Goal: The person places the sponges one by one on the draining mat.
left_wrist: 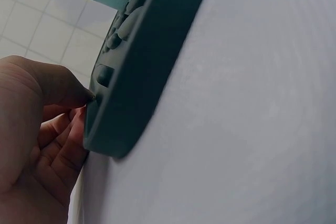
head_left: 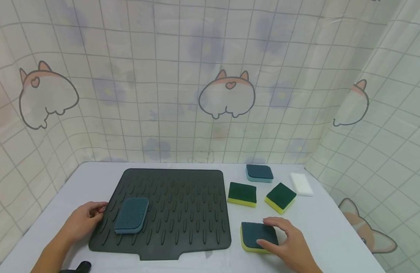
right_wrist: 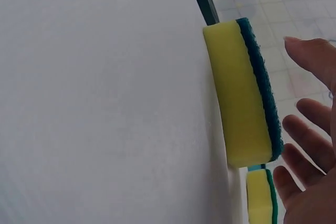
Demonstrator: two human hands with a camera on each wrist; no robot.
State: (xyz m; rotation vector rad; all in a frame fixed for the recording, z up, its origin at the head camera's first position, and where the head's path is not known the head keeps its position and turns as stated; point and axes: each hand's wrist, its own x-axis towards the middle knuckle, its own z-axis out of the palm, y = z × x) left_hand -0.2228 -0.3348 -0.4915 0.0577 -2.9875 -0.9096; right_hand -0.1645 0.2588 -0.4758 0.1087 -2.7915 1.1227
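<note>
A dark grey dish draining mat (head_left: 175,242) with raised ridges and a front lip lies on the white table. My left hand (head_left: 85,220) pinches its left edge; in the left wrist view the thumb (left_wrist: 63,85) lies over the rim and the fingers curl at the side. On the mat's left part rests a blue scouring sponge (head_left: 132,215). Over at the right, my right hand (head_left: 288,242) hovers, thumb and fingers spread, around a yellow sponge with a dark blue-green scouring top (head_left: 259,234). The right wrist view shows a gap between the fingertips and this yellow sponge (right_wrist: 239,98).
Behind the right hand lie two yellow sponges with green tops (head_left: 242,192) (head_left: 280,196). Farther back are a blue sponge (head_left: 259,172) and a white block (head_left: 301,184). A black object (head_left: 83,266) sits at the front left. Patterned curtains (head_left: 175,94) surround the table.
</note>
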